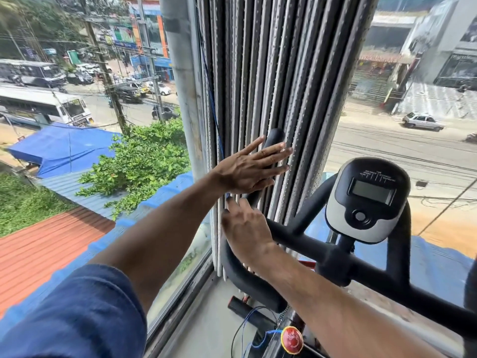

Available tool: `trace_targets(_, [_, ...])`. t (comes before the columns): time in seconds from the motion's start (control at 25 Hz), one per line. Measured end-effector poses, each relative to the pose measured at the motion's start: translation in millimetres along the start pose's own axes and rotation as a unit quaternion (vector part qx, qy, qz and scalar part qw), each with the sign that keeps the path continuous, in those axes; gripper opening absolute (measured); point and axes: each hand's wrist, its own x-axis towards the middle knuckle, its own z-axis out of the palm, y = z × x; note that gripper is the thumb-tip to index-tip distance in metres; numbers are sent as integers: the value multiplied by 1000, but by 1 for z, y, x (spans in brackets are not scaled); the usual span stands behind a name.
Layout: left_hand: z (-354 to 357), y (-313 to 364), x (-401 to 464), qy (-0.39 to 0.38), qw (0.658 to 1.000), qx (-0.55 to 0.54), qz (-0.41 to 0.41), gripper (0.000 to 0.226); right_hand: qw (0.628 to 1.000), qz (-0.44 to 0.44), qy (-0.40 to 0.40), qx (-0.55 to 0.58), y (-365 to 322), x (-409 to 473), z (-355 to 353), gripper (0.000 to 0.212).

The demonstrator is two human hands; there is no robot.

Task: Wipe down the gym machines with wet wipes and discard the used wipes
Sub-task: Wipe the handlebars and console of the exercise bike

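Your left hand lies flat, fingers straight, across the exercise bike's handlebar grip, whose long axis runs toward 12 o'clock; your right hand, relaxed and empty, waits just below. No wipe is visible.

We find the handlebar hard against the bunched blinds on its far side (no gap there); open floor lies near left.
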Motion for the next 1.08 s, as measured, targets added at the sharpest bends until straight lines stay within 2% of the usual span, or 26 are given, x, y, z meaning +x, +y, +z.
trace_targets(0.16, [5,4,-3,30,998,-57,-24,52,999,-2,-5,34,2,-7,8,24])
trace_targets(0.28, [9,12,-4,41,996,-69,-47,52,996,-38,-46,63,1,-21,9,22])
trace_targets(0.4, [9,11,-9,47,995,-77,-43,53,996,-69,-58,23,3,-20,-2,33])
trace_targets(0.56, [-3,-5,0,22,999,-13,21,54,997,-33,-61,-29,2,-2,-12,33])
trace_targets(0.72, [-6,0,6,35,999,-29,-23,49,997,-17,-78,-9,2,-3,-3,37])
trace_targets(0.88, [-1,15,1,51,993,-70,-81,50,990,-87,-102,51,5,-19,7,33])
trace_targets(1.08, [8,36,-16,45,984,-117,-125,53,958,-192,-159,143,13,-62,-11,32])
